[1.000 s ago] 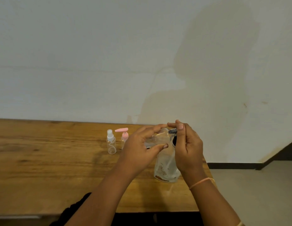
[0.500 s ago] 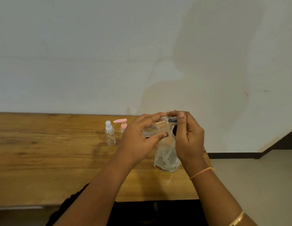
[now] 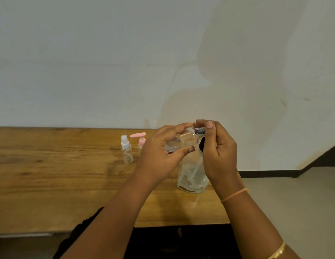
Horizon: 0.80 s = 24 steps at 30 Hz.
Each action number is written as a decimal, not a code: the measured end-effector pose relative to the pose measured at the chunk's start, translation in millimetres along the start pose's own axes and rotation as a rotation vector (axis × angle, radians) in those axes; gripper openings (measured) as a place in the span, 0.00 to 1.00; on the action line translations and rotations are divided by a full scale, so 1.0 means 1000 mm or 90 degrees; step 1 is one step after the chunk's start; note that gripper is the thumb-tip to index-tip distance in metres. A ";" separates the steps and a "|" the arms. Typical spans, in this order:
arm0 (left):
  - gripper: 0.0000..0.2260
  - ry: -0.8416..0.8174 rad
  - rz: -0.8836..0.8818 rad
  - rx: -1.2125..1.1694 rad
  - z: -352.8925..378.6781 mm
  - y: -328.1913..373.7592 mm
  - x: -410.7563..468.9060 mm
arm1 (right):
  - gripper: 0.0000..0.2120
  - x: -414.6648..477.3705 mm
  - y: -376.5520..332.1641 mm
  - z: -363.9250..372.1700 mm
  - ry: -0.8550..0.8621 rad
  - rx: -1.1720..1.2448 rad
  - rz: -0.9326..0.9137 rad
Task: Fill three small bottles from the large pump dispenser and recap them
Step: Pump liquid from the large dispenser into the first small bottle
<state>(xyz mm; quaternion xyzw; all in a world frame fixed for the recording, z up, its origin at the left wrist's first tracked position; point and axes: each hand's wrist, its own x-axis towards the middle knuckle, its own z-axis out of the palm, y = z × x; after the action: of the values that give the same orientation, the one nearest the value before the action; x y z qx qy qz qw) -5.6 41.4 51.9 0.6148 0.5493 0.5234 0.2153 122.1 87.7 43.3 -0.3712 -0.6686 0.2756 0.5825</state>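
Left hand [image 3: 159, 156] pinches the small bottle [image 3: 183, 141] (probably light, slick plastic; grip its sides) at nine o'clock of the pump spout [image 3: 200, 131], which the right hand [image 3: 219, 152] pinches.

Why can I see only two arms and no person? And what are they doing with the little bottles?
The camera sits on the person's head and looks down, so you see their arms just as they do. All the pictures come from that one camera. There is no machine, only two bare hands. The left hand holds a small clear bottle tipped on its side. The right hand grips the top of the large pump dispenser, which stands on the wooden table. Its black spout is close to the small bottle's end. I cannot tell whether liquid is coming out. Behind the left hand stand a spray bottle with a white top and a pink-pump bottle.
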 end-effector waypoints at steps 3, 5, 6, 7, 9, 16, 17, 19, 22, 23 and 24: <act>0.25 -0.014 -0.022 0.002 0.000 -0.003 0.000 | 0.15 0.001 0.006 0.002 0.000 -0.030 -0.011; 0.25 -0.020 -0.031 0.006 0.001 -0.004 -0.002 | 0.15 -0.001 0.009 0.004 -0.001 -0.039 -0.005; 0.25 -0.019 -0.031 0.004 0.001 -0.004 -0.002 | 0.15 -0.001 0.009 0.003 0.002 -0.033 -0.001; 0.25 -0.016 -0.027 0.001 0.001 -0.003 -0.002 | 0.14 -0.001 0.007 0.003 0.006 -0.017 0.003; 0.26 -0.005 -0.013 -0.002 0.001 -0.001 -0.001 | 0.14 0.000 0.003 0.004 0.015 0.025 0.004; 0.26 0.005 -0.001 -0.004 0.001 0.000 -0.001 | 0.16 0.000 0.001 0.003 0.014 0.012 -0.008; 0.26 0.004 -0.003 -0.005 0.001 -0.001 -0.001 | 0.16 0.001 0.003 0.003 0.016 0.002 -0.013; 0.25 -0.006 -0.013 0.001 0.002 -0.003 -0.002 | 0.16 -0.001 0.007 0.003 0.013 -0.019 -0.014; 0.26 -0.013 -0.025 0.011 0.003 -0.005 -0.004 | 0.14 -0.004 0.011 0.002 0.003 -0.039 -0.008; 0.26 -0.012 -0.026 0.010 0.003 -0.005 -0.004 | 0.13 -0.004 0.010 0.002 0.003 -0.037 -0.007; 0.26 -0.010 -0.021 0.007 0.003 -0.004 -0.004 | 0.13 -0.004 0.008 0.002 0.005 -0.026 -0.006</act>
<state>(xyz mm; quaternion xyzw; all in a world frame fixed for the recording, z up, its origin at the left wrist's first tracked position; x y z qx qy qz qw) -4.6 40.3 46.2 0.6106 0.5609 0.5120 0.2248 121.9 89.2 34.8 -0.3808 -0.6738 0.2573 0.5786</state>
